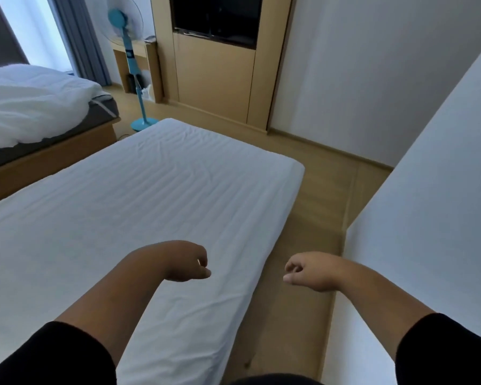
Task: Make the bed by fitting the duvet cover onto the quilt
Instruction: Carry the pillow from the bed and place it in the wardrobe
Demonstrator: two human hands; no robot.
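I'm standing at the near right corner of the bed, both arms out in front w/ black sleeves pushed up. My left hand is hanging above the white fitted sheet near the bed's right edge, fingers loosely curled, thumb close to the fingertips, holding nothing. My right hand is hanging over the wood floor betw. the bed and the white wall on the right, fingers also loosely curled, nothing in it. The white quilt is lying bunched on the other bed at far left, well apart from both hands; can't tell if that's quilt or duvet cover or both. A teal standing fan is standing far left-centre, beside a wooden cabinet w/ a dark TV recess.
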